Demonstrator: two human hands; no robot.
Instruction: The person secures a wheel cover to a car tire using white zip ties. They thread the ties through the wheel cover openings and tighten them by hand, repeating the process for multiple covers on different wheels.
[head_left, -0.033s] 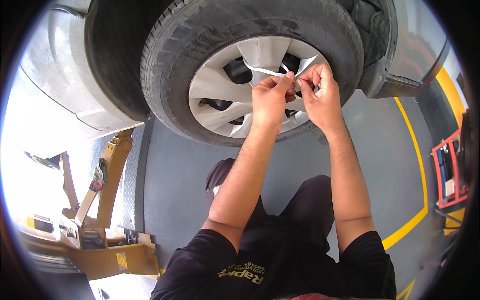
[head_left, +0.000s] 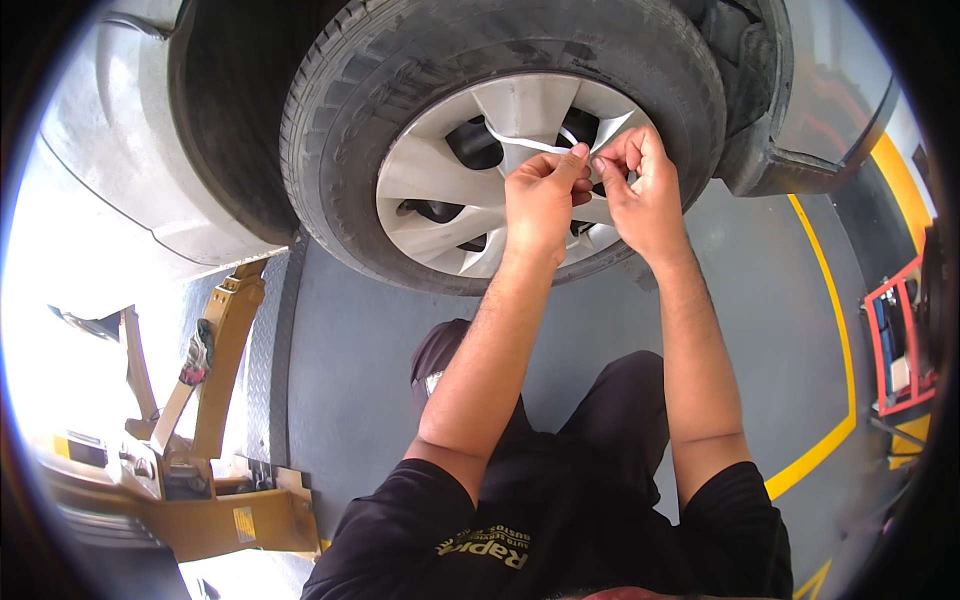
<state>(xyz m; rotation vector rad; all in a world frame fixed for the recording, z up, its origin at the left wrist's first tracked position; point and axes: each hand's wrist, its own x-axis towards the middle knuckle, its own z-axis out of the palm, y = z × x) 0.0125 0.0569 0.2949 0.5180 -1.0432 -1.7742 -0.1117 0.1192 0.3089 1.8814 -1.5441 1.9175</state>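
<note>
A thin white strip, which looks like a cable tie (head_left: 522, 142), runs across one spoke of the silver wheel cover (head_left: 430, 165). It enters the openings on both sides of that spoke. With thumb and fingers closed, my left hand (head_left: 543, 197) pinches the strip just below the spoke. Right beside it, my right hand (head_left: 645, 195) is also closed in a pinch at the strip's other end, its fingertips almost meeting the left thumb. My fingers hide the point where the two ends come together. Around the cover sits the black tyre (head_left: 335, 150), mounted on the car.
Silver car bodywork (head_left: 110, 190) curves in at the left, with a dark lower panel (head_left: 800, 165) at the right. A yellow-brown lift arm (head_left: 228, 350) stands at lower left. A red rack (head_left: 897, 340) is at far right beyond a yellow floor line (head_left: 840, 340).
</note>
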